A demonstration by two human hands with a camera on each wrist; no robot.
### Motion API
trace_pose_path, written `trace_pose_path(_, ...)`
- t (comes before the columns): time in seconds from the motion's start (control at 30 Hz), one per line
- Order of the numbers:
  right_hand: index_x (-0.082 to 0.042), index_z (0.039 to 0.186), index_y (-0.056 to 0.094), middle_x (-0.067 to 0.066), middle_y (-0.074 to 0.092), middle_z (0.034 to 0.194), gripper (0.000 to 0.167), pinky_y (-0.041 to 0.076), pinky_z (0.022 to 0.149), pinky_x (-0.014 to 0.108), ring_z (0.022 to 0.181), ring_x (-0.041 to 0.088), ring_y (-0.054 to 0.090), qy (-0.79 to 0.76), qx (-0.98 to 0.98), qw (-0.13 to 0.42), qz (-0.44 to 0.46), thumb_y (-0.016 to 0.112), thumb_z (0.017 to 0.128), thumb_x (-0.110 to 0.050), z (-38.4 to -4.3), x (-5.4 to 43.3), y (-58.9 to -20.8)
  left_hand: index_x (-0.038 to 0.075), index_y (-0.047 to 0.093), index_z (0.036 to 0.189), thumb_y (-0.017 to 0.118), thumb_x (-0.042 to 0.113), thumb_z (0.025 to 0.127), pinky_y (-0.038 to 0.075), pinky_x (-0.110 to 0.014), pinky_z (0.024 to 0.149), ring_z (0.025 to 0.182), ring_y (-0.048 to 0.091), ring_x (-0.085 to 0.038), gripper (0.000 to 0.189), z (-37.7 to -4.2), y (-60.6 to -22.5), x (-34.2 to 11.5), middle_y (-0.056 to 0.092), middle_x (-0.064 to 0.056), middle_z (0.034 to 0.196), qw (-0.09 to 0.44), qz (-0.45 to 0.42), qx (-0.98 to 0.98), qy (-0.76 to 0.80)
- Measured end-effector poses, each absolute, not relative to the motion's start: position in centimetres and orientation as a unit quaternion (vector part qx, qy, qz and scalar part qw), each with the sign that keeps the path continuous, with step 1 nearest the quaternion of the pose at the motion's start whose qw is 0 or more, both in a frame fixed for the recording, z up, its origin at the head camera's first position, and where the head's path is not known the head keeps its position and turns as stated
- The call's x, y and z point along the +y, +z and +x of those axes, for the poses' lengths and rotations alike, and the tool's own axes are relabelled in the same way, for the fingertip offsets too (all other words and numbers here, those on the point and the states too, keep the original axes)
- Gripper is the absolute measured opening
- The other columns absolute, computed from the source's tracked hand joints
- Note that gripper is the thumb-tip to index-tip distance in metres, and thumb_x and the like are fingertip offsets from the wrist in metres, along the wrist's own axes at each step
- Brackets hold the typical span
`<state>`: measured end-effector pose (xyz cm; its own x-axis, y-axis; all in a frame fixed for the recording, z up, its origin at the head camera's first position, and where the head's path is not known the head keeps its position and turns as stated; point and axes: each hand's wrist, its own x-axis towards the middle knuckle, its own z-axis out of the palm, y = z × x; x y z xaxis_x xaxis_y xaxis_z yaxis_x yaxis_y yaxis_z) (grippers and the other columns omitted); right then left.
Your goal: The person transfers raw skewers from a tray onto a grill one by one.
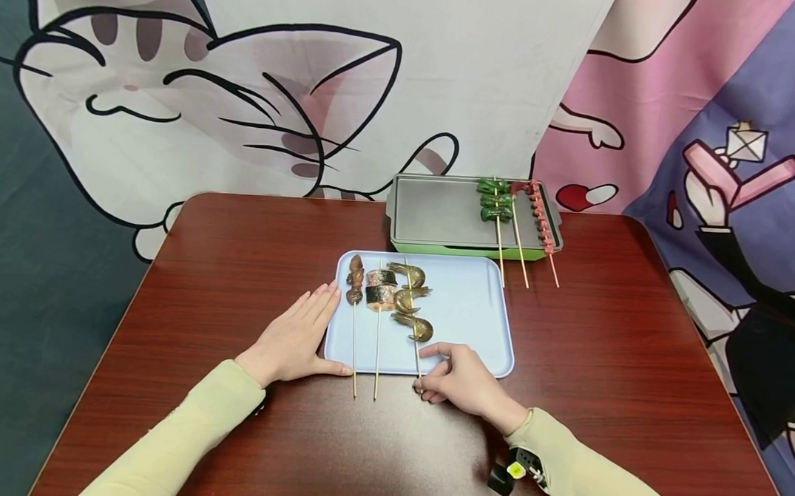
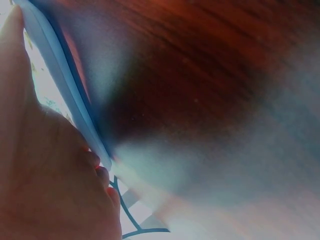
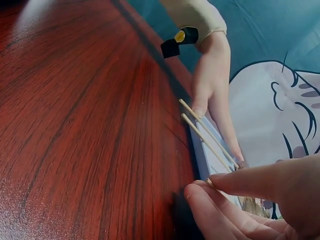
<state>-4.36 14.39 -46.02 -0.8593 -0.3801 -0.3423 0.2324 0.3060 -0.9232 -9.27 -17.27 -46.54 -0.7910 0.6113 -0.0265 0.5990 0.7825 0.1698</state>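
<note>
A pale blue tray lies on the table with three skewers on its left half. My right hand pinches the lower end of the shrimp skewer at the tray's front edge; in the right wrist view the stick's tip shows between thumb and fingers. My left hand rests with straight fingers along the tray's left rim, its thumb at the front left corner. Nearest to it is a skewer of brown meat chunks. Between that and the shrimp lies a fish-piece skewer with dark skin.
Behind the tray stands a grey-topped grill box with a green base. On its right side lie a green pepper skewer, a skewer with a reddish piece on top and a pink-beaded skewer. Their sticks overhang the front edge.
</note>
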Motion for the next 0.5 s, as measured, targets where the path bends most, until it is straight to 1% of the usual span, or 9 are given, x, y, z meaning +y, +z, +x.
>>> trace_pose_path(0.07,0.014,0.128,0.056,0.015,0.072,0.075,0.046,0.062,0.060,0.038,0.063,0.028,0.072,-0.588,0.763,0.263,-0.047,0.074,0.087,0.002,-4.37,14.42,-45.95,-0.010,0.027,0.156,0.063,0.082,0.078,0.019,-0.048,0.122,0.151,0.020,-0.037,0.126,-9.30,-46.56,-17.27,0.020,-0.024,0.164,0.040,0.321,0.943,0.076)
trace_pose_path(0.17,0.014,0.127,0.056,0.016,0.073,0.076,0.043,0.062,0.061,0.038,0.064,0.028,0.072,-0.591,0.760,0.265,-0.046,0.072,0.088,0.002,-4.39,14.44,-45.75,-0.010,0.027,0.156,0.064,0.082,0.078,0.019,-0.048,0.122,0.151,0.021,-0.037,0.126,-9.26,-46.54,-17.26,0.020,-0.024,0.164,0.039,0.320,0.943,0.078)
trace_pose_path(0.37,0.016,0.123,0.057,0.019,0.072,0.077,0.040,0.062,0.062,0.039,0.062,0.023,0.071,-0.617,0.739,0.267,-0.039,0.070,0.087,0.005,-4.48,14.62,-45.38,-0.010,0.028,0.155,0.064,0.082,0.078,0.020,-0.048,0.122,0.151,0.021,-0.037,0.126,-9.21,-46.57,-17.25,0.020,-0.024,0.164,0.036,0.320,0.943,0.080)
trace_pose_path(0.5,0.018,0.121,0.058,0.020,0.071,0.079,0.039,0.062,0.062,0.037,0.062,0.018,0.069,-0.634,0.723,0.271,-0.033,0.070,0.086,0.006,-4.56,14.82,-45.48,-0.010,0.028,0.156,0.063,0.082,0.078,0.019,-0.048,0.122,0.151,0.021,-0.037,0.126,-9.21,-46.50,-17.25,0.020,-0.025,0.164,0.038,0.321,0.943,0.078)
